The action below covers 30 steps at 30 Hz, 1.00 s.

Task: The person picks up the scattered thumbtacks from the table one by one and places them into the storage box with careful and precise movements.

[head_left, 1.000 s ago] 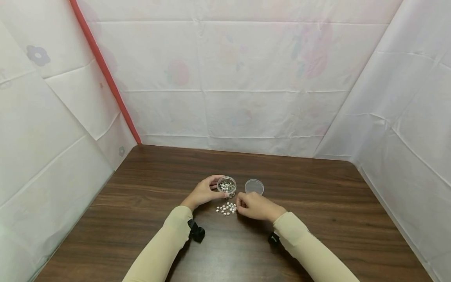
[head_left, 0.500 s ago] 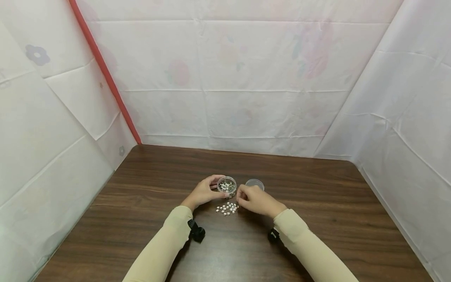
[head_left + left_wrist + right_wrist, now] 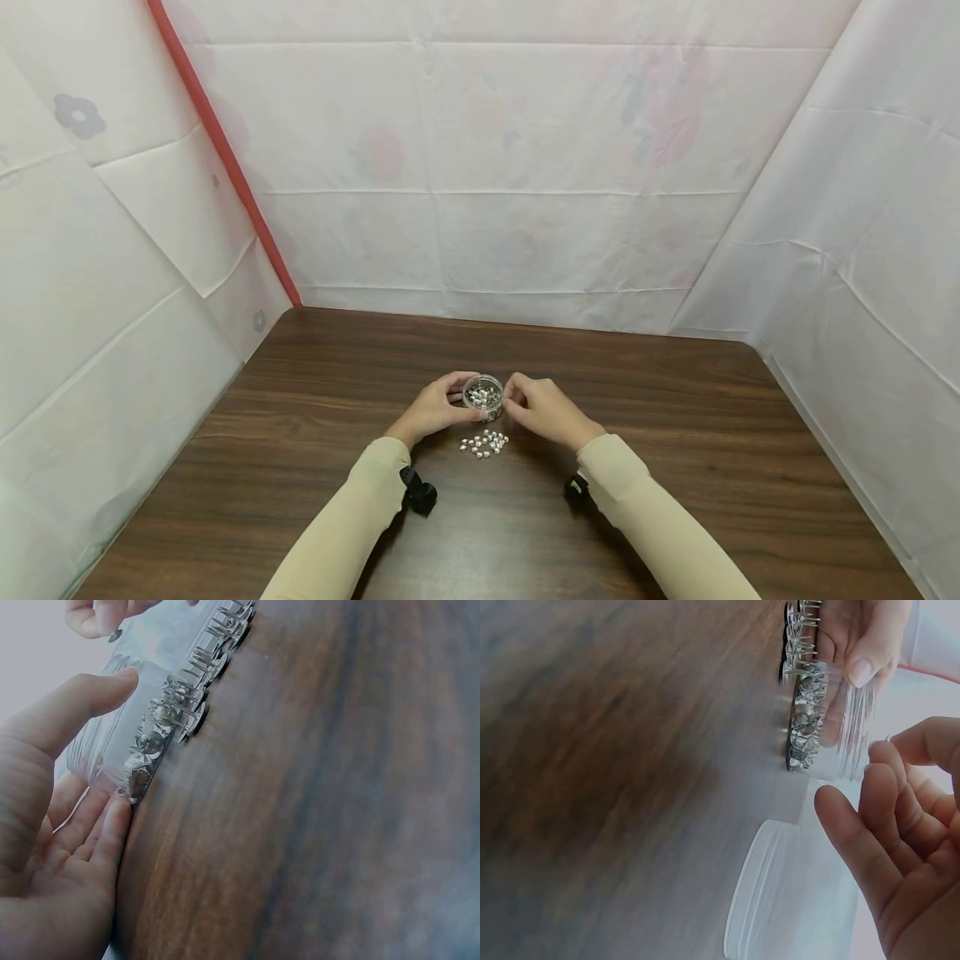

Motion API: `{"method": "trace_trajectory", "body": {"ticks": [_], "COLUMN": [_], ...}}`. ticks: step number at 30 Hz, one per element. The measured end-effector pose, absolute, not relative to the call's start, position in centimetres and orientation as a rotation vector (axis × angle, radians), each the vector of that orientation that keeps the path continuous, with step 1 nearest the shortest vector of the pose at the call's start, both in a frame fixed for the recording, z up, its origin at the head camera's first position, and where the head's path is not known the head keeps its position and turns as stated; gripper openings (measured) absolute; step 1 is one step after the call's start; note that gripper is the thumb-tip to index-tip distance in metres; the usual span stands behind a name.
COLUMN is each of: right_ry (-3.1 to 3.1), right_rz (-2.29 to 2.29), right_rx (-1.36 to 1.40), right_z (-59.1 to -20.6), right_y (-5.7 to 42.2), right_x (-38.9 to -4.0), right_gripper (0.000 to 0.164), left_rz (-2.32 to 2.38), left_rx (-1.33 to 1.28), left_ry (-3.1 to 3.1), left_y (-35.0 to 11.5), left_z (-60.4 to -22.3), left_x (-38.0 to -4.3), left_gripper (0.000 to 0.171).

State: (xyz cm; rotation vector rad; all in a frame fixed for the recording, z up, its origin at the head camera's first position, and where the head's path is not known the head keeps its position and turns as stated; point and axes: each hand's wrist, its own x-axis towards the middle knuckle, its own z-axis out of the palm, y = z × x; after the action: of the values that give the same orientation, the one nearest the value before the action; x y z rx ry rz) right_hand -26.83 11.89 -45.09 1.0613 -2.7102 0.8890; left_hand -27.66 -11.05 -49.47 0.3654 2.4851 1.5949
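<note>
Right hand [image 3: 547,410] raised to the open mouth of a clear threaded jar [image 3: 855,735]: a second ago this hand is at the right edge of the loose thumbtacks [image 3: 484,442], whereas now it stands just beside the jar's rim, so the work has shifted from the scattered group to the container. Its thumb and index finger pinch a single metal thumbtack [image 3: 115,635], largely hidden by the fingertips and not yet among the tacks in the jar. Left hand [image 3: 437,408] grips the jar upright on the wood-grain table [image 3: 675,458], thumb on the near side and fingers on the far side; neither it nor the jar has visibly moved. Silver tacks lie inside at the base, while the loose group remains in front, which suggests that the transfer is only partly done. The clear lid [image 3: 761,889], apart from the jar, is now masked by the right hand in the head view.
</note>
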Motion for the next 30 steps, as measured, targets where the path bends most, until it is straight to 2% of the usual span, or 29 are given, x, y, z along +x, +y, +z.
{"method": "trace_trajectory", "body": {"ticks": [6, 15, 17, 23, 30], "right_ry": [-2.705, -2.787, -2.812, -2.847, -2.853], "right_rz": [0.907, 0.909, 0.907, 0.904, 0.945], "right_rx": [1.043, 0.987, 0.961, 0.941, 0.959], "right_z": [-44.9, -45.1, -45.3, -45.4, -45.7], "right_y": [11.4, 10.5, 10.4, 10.3, 10.1], "right_x": [-27.3, -28.0, -28.1, -28.2, -28.6], "right_gripper": [0.003, 0.005, 0.004, 0.004, 0.004], "left_rz": [1.603, 1.573, 1.580, 1.577, 1.619], "left_rx": [0.365, 0.392, 0.391, 0.405, 0.403], "left_ry": [2.472, 2.473, 2.471, 2.509, 2.445], "left_y": [-11.0, -10.7, -10.7, -11.0, -10.8], "left_z": [-49.3, -46.0, -46.0, -49.0, -46.9], "left_x": [-27.7, -25.6, -25.5, -27.3, -26.1], "left_gripper": [0.071, 0.069, 0.068, 0.070, 0.069]}}
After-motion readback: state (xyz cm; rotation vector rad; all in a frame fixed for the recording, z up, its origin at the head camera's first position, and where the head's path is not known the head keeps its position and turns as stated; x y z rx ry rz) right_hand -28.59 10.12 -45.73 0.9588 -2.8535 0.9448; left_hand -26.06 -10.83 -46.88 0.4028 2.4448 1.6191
